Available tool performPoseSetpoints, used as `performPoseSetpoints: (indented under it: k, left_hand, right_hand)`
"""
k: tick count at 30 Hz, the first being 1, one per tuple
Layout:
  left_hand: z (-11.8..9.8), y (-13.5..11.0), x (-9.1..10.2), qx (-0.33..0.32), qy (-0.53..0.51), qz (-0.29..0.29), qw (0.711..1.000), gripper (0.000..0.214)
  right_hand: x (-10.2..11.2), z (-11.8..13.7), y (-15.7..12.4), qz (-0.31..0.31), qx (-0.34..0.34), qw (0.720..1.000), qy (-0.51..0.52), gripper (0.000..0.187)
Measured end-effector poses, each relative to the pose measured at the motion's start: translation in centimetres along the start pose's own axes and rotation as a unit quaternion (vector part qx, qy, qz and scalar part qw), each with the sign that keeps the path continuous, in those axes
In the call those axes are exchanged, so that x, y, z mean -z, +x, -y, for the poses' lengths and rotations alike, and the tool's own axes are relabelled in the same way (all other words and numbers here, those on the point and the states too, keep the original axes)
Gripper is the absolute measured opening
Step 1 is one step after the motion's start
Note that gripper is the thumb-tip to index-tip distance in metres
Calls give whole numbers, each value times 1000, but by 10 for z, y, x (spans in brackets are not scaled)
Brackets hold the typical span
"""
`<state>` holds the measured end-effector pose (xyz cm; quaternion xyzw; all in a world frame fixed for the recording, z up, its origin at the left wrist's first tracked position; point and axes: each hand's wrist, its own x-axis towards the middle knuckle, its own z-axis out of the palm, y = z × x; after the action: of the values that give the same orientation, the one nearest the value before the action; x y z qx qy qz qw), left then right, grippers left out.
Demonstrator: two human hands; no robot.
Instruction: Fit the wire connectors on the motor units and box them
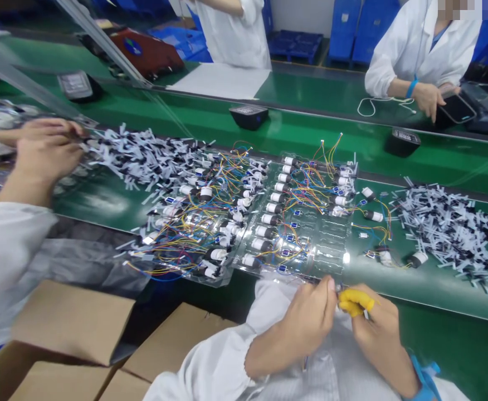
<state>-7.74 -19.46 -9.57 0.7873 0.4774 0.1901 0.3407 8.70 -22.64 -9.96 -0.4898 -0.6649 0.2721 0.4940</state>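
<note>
Between the left hand (310, 313) and right hand (376, 322), a mostly hidden part (338, 288) is pinched, seemingly for steadiness, the tray (330, 243) reachable just beyond.

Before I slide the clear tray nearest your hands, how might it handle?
The clear tray looks thin and glossy, so it would probably flex. Cylinders line its left side but only the far part of its right, so it may lift unevenly. Coloured wires loop loosely across it and could snag.
</note>
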Motion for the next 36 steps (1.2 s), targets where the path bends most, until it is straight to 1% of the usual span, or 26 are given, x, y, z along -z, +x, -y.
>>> performPoseSetpoints:
  k: [2,4,6,8,10,12,14,16,18,19,21,23,25,29,30,32,34,36]
  left_hand:
    - [2,1,-7,-41,81,-15,996,43]
    - [7,4,-13,-81,137,-28,987,41]
    - [13,6,-20,-110,153,-32,981,35]
    - [20,7,-24,-126,144,-26,981,31]
    - [27,8,-25,-135,129,-17,982,32]
    - [33,9,-23,-140,109,-2,984,35]
    - [36,8,-18,-109,36,6,993,39]
    - [38,6,-13,-38,-90,-10,995,42]
    - [37,1,-9,50,-215,-49,974,44]
    - [36,-1,-8,86,-255,-69,961,45]
    - [32,-5,-8,136,-313,-94,935,47]
    - [29,-6,-7,144,-350,-103,920,51]
    - [26,-5,-6,127,-374,-108,912,53]
    - [20,2,-4,119,-416,-112,895,53]
    - [18,4,-3,119,-431,-107,888,53]
    - [14,6,-2,109,-458,-92,877,51]
    - [11,8,-2,100,-472,-83,872,50]
    - [12,7,-5,102,-475,-87,870,50]
  right_hand:
    - [1,1,3,1,-73,997,24,27]
    - [0,-1,7,13,-178,981,80,20]
    - [-1,-6,10,38,-284,945,161,19]
    - [-3,-12,12,65,-370,899,224,28]
    - [-3,-16,12,87,-430,862,254,38]
    - [-1,-17,11,107,-457,839,275,39]
    - [3,-14,9,125,-448,833,300,36]
    - [6,-11,7,105,-420,848,305,36]
    - [7,-8,5,47,-389,875,286,38]
    - [7,-7,4,15,-373,886,276,38]
    - [4,-7,4,-33,-345,899,269,39]
    - [0,-5,6,-69,-325,902,276,42]
    - [-3,-2,9,-102,-309,902,282,47]
    - [-6,5,15,-145,-294,894,307,52]
    - [-7,7,15,-155,-287,892,315,50]
    - [-9,9,16,-164,-264,893,326,38]
    - [-11,12,17,-150,-239,901,329,20]
    - [-12,14,17,-130,-225,908,328,14]
